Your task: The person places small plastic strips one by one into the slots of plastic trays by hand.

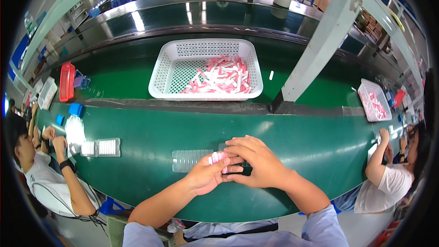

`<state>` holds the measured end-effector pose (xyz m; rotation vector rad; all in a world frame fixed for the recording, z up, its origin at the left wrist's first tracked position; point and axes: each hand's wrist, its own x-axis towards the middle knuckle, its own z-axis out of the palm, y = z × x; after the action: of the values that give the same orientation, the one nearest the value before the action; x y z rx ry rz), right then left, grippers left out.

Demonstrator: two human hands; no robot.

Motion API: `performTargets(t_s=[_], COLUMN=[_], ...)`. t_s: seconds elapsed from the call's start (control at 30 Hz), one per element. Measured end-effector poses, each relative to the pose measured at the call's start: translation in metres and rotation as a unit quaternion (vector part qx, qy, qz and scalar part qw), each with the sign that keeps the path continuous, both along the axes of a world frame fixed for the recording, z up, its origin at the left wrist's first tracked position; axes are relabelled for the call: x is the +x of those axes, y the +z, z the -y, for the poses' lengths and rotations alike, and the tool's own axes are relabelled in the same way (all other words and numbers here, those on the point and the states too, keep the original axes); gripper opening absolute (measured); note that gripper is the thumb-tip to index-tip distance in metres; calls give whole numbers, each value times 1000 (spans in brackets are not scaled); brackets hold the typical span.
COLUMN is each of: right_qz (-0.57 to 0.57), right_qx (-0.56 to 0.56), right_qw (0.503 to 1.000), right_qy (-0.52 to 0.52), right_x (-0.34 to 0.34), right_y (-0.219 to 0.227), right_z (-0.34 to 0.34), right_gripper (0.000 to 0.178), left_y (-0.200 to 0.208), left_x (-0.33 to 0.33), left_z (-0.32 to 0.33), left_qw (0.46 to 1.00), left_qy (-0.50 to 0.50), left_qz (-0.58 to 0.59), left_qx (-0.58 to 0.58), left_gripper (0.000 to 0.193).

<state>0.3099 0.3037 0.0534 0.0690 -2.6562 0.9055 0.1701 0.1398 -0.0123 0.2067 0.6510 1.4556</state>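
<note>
My left hand (204, 177) is closed around several small pink-and-white sticks (216, 158), held palm up above the green table. Right beside it, my right hand (259, 161) reaches across with fingers stretched and thumb apart, its fingertips close to the sticks; I see nothing held in it. Under and behind the hands lies a clear ribbed plastic tray (184, 161), its right part mostly covered by my right hand. Beyond the table edge stands a white perforated basket (165, 92) with a heap of loose pink-and-white sticks (227, 77), mostly at its right side.
A clear tray with white sticks (108, 147) lies at left. One loose white piece (271, 75) sits right of the basket. A slanted pale metal post (320, 41) rises at right. Co-workers sit left (59, 183) and right (388, 178). A red basket (67, 82) stands far left.
</note>
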Motion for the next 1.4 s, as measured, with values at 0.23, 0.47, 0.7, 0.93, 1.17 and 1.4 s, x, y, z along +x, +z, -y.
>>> performTargets(t_s=[0.23, 0.47, 0.7, 0.93, 1.17, 1.4], right_qz=[73, 2, -63, 158, 228, 169], right_qx=[-227, -250, -550, -511, -116, -40], right_qw=[970, 968, 829, 844, 966, 982], right_qy=[35, -23, -75, 26, -35, -73], right_x=[-1, -1, -3, -6, -44, -48], right_y=[-21, -21, -26, -16, -28, -36], right_z=[-16, -17, -38, -31, -31, -13], right_gripper=[36, 13, 5, 7, 20, 51], left_y=[6, 10, 19, 40, 13, 13], left_x=[-4, -6, -36, -61, -67, -67], left_z=[1, 4, 1, 2, 12, 18], left_qw=[993, 990, 991, 981, 986, 990], left_qy=[-116, -132, 39, 171, 162, 117], left_qz=[16, -44, -125, -92, -33, -72], left_qx=[9, -15, -8, -22, -21, -32], left_gripper=[53, 54, 47, 58, 57, 55])
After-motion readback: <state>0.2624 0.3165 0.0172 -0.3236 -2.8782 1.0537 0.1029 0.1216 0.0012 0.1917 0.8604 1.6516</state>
